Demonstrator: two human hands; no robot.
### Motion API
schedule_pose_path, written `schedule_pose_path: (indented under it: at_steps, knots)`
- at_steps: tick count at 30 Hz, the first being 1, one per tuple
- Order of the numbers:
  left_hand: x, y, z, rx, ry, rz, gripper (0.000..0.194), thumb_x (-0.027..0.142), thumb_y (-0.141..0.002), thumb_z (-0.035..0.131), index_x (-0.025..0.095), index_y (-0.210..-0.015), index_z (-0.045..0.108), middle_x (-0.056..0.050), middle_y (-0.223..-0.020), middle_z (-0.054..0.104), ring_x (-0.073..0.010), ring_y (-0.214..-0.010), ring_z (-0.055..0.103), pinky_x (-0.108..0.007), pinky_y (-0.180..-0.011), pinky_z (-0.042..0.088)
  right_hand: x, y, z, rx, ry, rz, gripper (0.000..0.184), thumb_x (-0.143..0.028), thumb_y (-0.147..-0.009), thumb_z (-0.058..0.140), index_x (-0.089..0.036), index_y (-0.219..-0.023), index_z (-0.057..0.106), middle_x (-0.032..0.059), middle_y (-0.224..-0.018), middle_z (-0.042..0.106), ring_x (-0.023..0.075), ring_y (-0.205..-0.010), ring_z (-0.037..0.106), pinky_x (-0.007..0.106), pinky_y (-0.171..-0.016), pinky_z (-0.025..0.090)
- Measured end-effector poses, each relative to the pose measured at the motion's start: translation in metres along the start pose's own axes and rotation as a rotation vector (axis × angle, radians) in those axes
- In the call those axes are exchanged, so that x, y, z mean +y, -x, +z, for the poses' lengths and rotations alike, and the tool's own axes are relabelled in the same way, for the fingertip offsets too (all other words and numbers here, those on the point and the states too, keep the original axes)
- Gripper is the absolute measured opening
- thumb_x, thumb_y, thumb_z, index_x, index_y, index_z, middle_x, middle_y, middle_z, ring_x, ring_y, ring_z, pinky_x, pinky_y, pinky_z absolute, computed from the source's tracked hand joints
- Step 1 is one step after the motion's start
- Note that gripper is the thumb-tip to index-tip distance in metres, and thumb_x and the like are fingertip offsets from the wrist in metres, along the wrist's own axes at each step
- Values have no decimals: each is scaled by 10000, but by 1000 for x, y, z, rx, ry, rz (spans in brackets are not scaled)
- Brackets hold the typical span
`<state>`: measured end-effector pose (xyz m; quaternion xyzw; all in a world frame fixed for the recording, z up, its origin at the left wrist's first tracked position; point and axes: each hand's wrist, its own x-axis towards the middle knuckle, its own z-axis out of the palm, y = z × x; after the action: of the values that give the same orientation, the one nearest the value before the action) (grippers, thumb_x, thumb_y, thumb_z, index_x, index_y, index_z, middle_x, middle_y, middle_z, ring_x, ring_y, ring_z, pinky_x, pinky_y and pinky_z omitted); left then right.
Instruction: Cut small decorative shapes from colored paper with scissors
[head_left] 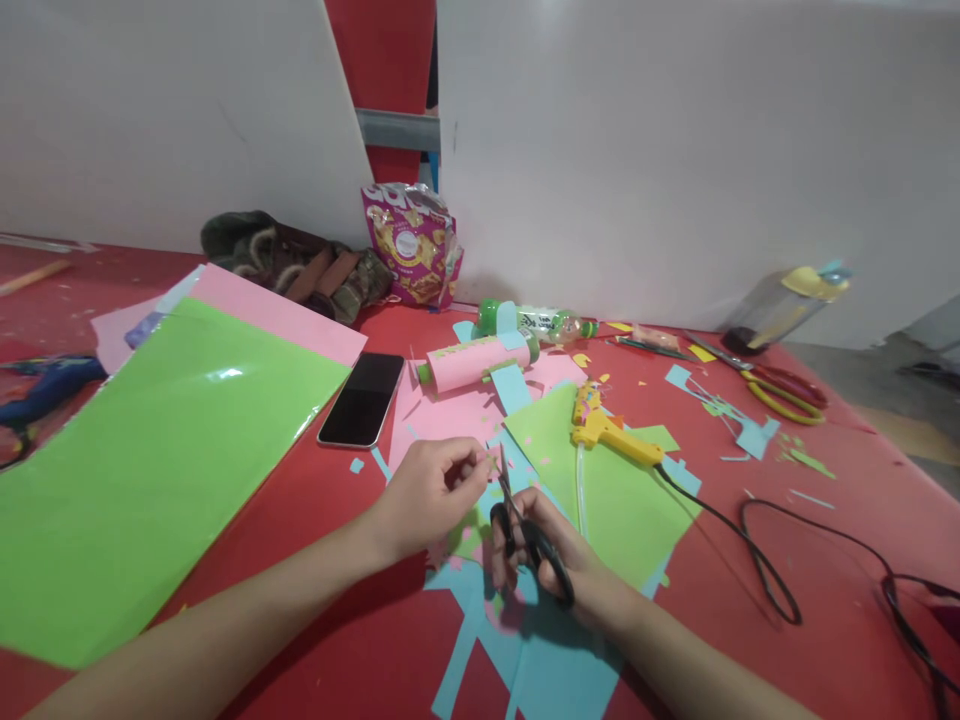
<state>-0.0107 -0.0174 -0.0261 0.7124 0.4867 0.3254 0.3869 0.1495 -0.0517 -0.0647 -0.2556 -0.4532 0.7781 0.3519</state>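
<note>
The red desk (pixel 322 520) opens between the glossy green rectangular sheet (pixel 176 450) and left hand (pixel 435 495); rightward, the yellow plastic glue gun (pixel 616 440) and thin black cord (pixel 712 511) obstruct.

A red table (pixel 300 500) is filling the foreground, looking paler toward its right edge. Behind it, a left panel (pixel 165 120) and a right panel (pixel 675 150) are standing, both whitish. Between them, a grey bar (pixel 397 130) is crossing a red strip (pixel 386 55). Grey floor (pixel 847 370) is showing at far right, a tan patch (pixel 900 430) interrupting it.
</note>
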Motion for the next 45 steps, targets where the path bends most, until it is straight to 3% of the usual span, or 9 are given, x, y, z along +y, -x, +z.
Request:
schedule_pose_path:
  at_steps: [23, 31, 45]
  knots:
    - [-2, 2, 4, 35, 54, -26, 242, 251, -781, 393, 151, -562, 404, 56, -477, 381, -54, -428, 375, -159, -423, 319, -3, 0, 0, -2, 25, -11, 504, -533, -567, 641, -214, -797, 325, -23, -691, 523, 106, -557, 526, 231, -507, 326]
    - [-4, 3, 4, 2, 79, -22, 228, 252, -779, 398, 149, -577, 420, 60, -475, 379, -48, -417, 382, -149, -409, 320, -2, 0, -1, -16, -16, -24, 496, -526, -569, 646, -208, -802, 344, -17, -774, 484, 110, -605, 554, 241, -546, 334]
    - [-2, 4, 6, -22, 196, -93, 231, 277, -784, 403, 150, -592, 408, 70, -471, 387, -38, -361, 418, -143, -380, 335, -2, 0, 0, 4, 11, -12, 511, -541, -551, 644, -213, -800, 342, -32, -720, 495, 118, -571, 548, 261, -549, 353]
